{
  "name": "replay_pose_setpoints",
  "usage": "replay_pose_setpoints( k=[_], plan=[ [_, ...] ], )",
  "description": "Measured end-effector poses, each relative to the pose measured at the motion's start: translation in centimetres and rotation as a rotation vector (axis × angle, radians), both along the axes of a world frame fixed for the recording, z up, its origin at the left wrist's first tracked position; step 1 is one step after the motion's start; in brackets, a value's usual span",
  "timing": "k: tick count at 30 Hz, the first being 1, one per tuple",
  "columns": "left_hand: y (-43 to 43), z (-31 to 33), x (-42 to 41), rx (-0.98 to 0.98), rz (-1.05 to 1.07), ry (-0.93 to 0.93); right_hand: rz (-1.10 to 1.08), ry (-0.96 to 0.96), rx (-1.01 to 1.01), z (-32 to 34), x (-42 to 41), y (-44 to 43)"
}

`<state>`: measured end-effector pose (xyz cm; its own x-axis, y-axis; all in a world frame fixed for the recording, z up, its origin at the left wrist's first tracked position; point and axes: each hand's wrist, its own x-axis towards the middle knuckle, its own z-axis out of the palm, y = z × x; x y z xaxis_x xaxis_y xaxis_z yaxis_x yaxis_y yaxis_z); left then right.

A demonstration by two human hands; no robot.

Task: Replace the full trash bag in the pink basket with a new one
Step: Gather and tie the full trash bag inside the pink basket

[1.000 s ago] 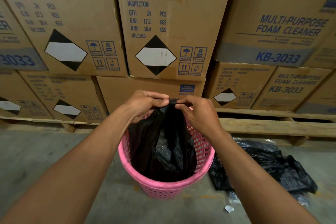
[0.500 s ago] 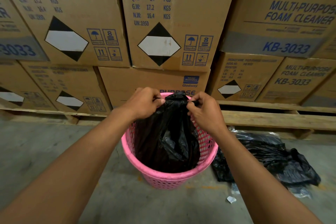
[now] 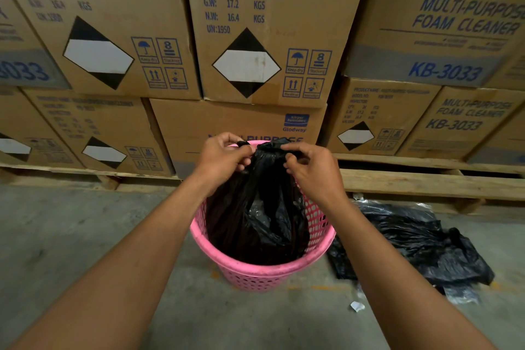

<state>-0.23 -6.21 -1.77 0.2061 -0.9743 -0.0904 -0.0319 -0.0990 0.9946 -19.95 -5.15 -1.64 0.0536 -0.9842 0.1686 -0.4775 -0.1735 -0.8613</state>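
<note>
A pink perforated basket (image 3: 264,275) stands on the concrete floor in the middle of the view. Inside it is a black trash bag (image 3: 255,221), its top gathered into a bunch above the rim. My left hand (image 3: 224,159) pinches the bunched top from the left. My right hand (image 3: 309,170) pinches it from the right, fingers curled around a black strip. The two hands are close together over the far side of the basket.
A second black plastic bag (image 3: 412,247) lies crumpled on the floor right of the basket. A white paper scrap (image 3: 357,306) lies near it. Stacked cardboard boxes (image 3: 255,37) on a wooden pallet (image 3: 426,185) fill the back.
My hands have drawn the gathered bag top a little apart and twisted it; the right fingers now curl around a strip. The camera has tilted slightly down and closer.
</note>
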Motion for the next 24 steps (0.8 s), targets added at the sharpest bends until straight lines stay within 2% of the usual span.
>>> replay_pose_setpoints(
  k=[3,5,9,15,20,24],
  plan=[
    [0.5,-0.3,-0.4,-0.021,-0.017,0.150,0.029,-0.055,0.039,-0.2,0.1,0.0],
    [0.7,-0.3,-0.3,-0.032,-0.072,0.159,0.029,-0.050,0.049,-0.2,0.2,-0.1],
    [0.3,-0.2,0.4,-0.054,-0.115,-0.014,-0.002,0.030,0.027,0.0,-0.1,-0.3],
    [-0.8,-1.9,2.5,-0.002,-0.007,-0.233,-0.025,0.106,0.084,-0.4,-1.5,-0.1],
    [-0.5,-4.0,3.6,-0.035,0.066,-0.532,-0.006,0.301,0.103,-1.4,-3.7,0.3],
    [0.1,-4.7,3.8,-0.038,0.049,-0.733,0.053,0.545,0.093,-1.6,-4.7,0.4]
  ],
)
